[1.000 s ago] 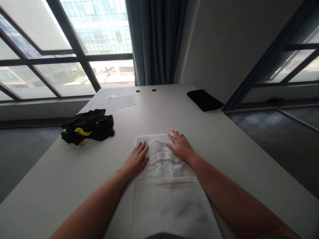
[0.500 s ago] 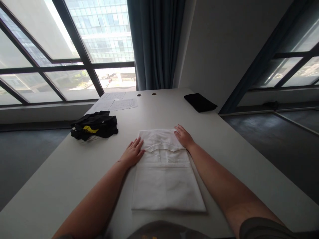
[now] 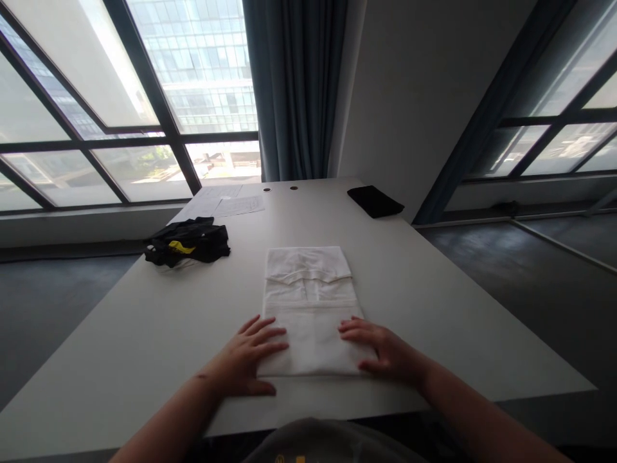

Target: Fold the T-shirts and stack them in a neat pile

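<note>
Two open hands lie on a folded white shirt (image 3: 308, 308) near the middle of a long white table (image 3: 120, 341); the left hand (image 3: 245, 354) rests its spread fingers on the shirt's near left corner, and the right hand (image 3: 385, 350) lies the same way on the near right corner; neither hand clenches or pinches, so the grip reads as released, with the fingers flat on the cloth. The shirt forms a neat rectangle, with a stitched band across its far part; its near end sits close to the table's near edge. That edge looks like the main risk; dragging the hands toward the body could pull the cloth over it, while a hard sideways sweep could skew the folded layers. To the far left lies a black bundle (image 3: 186, 243) with a yellow patch; papers (image 3: 238, 206) lie beyond it, near the far edge; a black pouch (image 3: 375, 200) sits at the far right; wide stretches of table flank the shirt, giving the arms room sideways, but little room lies nearer the body.
</note>
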`<action>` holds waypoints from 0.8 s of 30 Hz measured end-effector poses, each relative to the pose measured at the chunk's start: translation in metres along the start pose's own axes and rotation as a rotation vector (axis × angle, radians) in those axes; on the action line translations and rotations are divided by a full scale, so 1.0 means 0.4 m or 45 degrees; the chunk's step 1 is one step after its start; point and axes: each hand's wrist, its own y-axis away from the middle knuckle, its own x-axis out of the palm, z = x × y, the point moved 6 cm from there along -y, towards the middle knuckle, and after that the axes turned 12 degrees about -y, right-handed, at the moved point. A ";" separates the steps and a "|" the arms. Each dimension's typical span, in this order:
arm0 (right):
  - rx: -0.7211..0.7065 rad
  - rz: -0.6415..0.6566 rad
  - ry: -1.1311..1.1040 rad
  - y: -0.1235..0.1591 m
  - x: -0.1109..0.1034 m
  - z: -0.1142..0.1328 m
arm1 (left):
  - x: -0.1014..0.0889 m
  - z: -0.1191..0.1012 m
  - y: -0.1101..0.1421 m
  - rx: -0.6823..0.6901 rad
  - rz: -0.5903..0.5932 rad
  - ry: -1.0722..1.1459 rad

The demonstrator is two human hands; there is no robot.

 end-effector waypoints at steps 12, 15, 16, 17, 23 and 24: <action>0.035 -0.358 0.121 0.045 0.019 -0.002 | -0.001 0.004 -0.011 -0.219 -0.126 0.014; 0.089 -0.421 0.038 0.052 0.002 -0.005 | -0.007 -0.009 -0.005 -0.137 -0.133 0.014; 0.099 -0.423 0.008 0.054 -0.002 -0.005 | -0.007 -0.011 -0.004 -0.116 -0.139 0.008; 0.102 -0.414 -0.023 0.056 -0.004 -0.004 | -0.007 -0.011 -0.003 -0.104 -0.148 0.005; 0.175 -0.348 -0.182 0.065 -0.011 0.012 | -0.022 0.002 -0.001 -0.088 -0.266 0.027; 0.202 -0.342 -0.189 0.067 -0.014 0.020 | -0.030 0.002 0.002 -0.123 -0.289 0.041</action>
